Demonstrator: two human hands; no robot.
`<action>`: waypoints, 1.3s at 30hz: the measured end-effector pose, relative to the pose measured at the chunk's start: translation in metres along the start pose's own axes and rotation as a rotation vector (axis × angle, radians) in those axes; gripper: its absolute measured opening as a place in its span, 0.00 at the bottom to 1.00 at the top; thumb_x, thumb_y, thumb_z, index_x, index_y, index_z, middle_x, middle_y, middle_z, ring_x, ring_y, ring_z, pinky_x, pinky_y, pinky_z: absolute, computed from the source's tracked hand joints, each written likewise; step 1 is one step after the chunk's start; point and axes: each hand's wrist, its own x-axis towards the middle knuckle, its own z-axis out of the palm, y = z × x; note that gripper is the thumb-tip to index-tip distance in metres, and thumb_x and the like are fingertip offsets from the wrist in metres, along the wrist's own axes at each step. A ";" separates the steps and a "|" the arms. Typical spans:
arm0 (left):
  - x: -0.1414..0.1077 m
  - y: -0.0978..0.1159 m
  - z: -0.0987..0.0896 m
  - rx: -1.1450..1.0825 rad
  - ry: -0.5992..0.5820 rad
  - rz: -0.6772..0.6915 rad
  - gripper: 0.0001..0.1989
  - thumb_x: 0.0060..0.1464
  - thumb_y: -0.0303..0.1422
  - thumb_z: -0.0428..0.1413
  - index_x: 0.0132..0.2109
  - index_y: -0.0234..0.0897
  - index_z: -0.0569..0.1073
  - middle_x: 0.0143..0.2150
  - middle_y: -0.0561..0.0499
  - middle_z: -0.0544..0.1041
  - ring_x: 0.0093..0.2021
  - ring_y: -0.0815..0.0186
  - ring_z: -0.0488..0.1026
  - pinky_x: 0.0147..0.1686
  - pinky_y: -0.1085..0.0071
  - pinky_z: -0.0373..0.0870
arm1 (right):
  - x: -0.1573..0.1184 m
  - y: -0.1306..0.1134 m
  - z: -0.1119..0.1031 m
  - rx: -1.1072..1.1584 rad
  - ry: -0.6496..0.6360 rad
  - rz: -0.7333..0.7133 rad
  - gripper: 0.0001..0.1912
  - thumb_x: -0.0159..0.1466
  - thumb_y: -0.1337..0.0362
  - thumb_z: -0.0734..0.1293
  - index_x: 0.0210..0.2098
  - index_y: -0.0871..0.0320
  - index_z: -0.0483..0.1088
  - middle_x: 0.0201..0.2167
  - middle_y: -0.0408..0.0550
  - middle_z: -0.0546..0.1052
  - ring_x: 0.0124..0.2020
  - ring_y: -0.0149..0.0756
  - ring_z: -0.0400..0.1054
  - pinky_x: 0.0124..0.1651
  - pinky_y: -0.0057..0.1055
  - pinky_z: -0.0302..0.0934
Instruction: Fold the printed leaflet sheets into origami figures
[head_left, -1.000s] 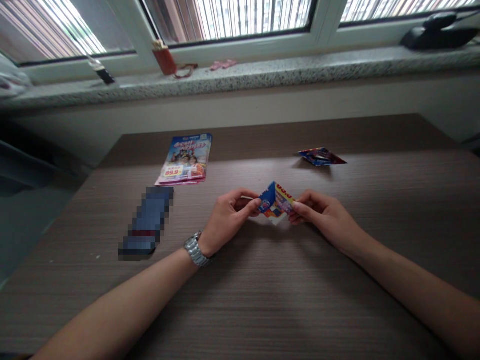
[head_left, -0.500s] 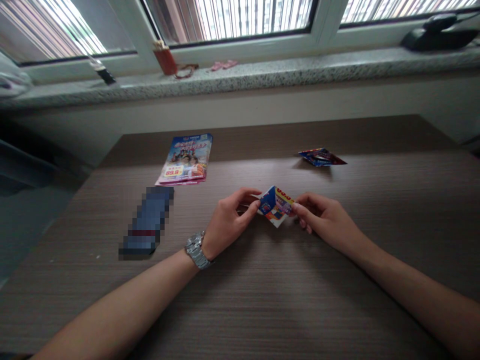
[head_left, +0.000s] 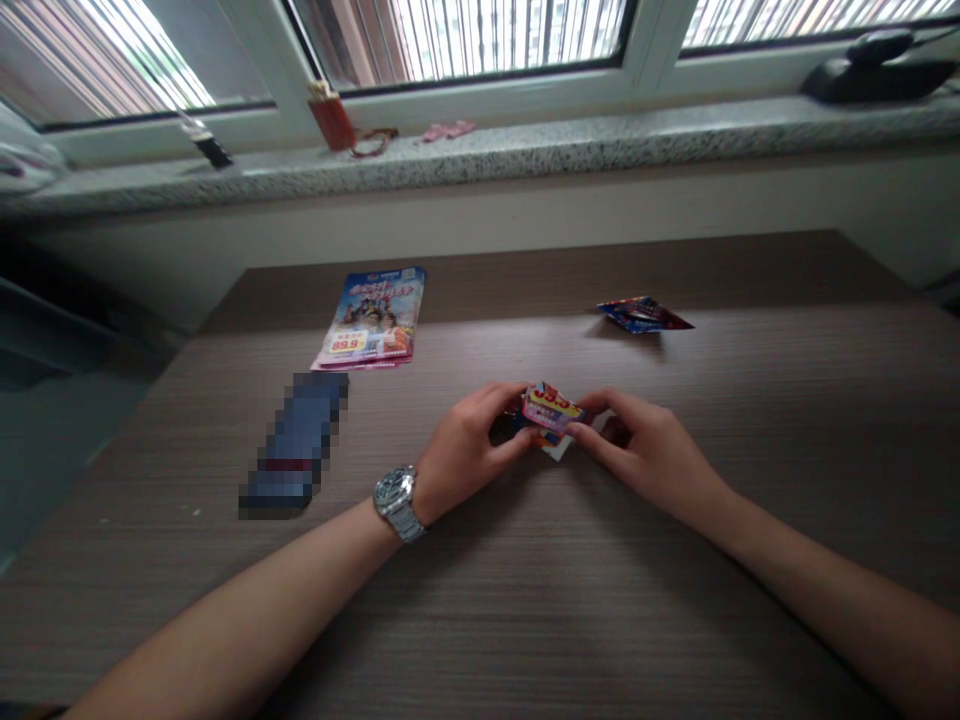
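Note:
Between my two hands is a small folded piece of printed paper point(head_left: 551, 408), coloured yellow, pink and blue with white edges showing below. My left hand point(head_left: 480, 435), with a silver watch point(head_left: 400, 503) on its wrist, pinches the paper's left side between thumb and fingers. From the other side, my right hand point(head_left: 637, 435) grips the right corner, thumb in front. Fingers cover part of the paper, so its full shape is hidden. Beyond the right hand, a folded paper piece point(head_left: 645, 315) in dark blue and red lies on the table.
A stack of flyers point(head_left: 375, 318) lies at the back left of the wooden table point(head_left: 480, 620). Nearer stands out a pixelated dark blue object point(head_left: 296, 445). On the stone windowsill point(head_left: 540, 155) are a red container point(head_left: 331, 120), pink items point(head_left: 448, 131) and a black device point(head_left: 885, 70).
The paper has gone from an open diamond shape to a flap folded across its front, showing yellow and pink print. Both hands have drawn closer together around it.

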 end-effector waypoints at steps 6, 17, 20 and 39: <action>0.000 0.000 0.001 0.161 -0.041 0.013 0.24 0.60 0.34 0.59 0.63 0.38 0.70 0.48 0.44 0.75 0.50 0.57 0.71 0.52 0.60 0.69 | 0.000 -0.001 0.003 -0.174 0.100 -0.255 0.16 0.66 0.58 0.69 0.52 0.54 0.69 0.43 0.52 0.75 0.38 0.41 0.71 0.41 0.36 0.68; 0.000 -0.002 0.005 0.171 -0.062 0.035 0.24 0.61 0.38 0.59 0.62 0.37 0.70 0.49 0.42 0.73 0.50 0.56 0.71 0.52 0.59 0.70 | 0.002 0.005 0.012 -0.229 0.043 -0.365 0.19 0.66 0.60 0.69 0.56 0.52 0.70 0.49 0.55 0.77 0.49 0.48 0.72 0.51 0.45 0.69; -0.001 -0.002 0.005 0.177 -0.081 0.017 0.24 0.61 0.42 0.59 0.61 0.36 0.71 0.47 0.42 0.73 0.49 0.56 0.71 0.51 0.59 0.70 | 0.002 0.006 0.012 -0.235 0.042 -0.375 0.18 0.66 0.60 0.69 0.55 0.53 0.71 0.48 0.55 0.77 0.48 0.47 0.73 0.50 0.44 0.69; 0.001 -0.007 0.004 0.106 -0.044 0.066 0.08 0.63 0.29 0.57 0.48 0.39 0.75 0.45 0.47 0.75 0.46 0.62 0.73 0.46 0.67 0.71 | 0.004 0.007 0.011 -0.220 0.018 -0.435 0.14 0.69 0.65 0.65 0.53 0.56 0.73 0.46 0.54 0.77 0.46 0.42 0.72 0.48 0.39 0.68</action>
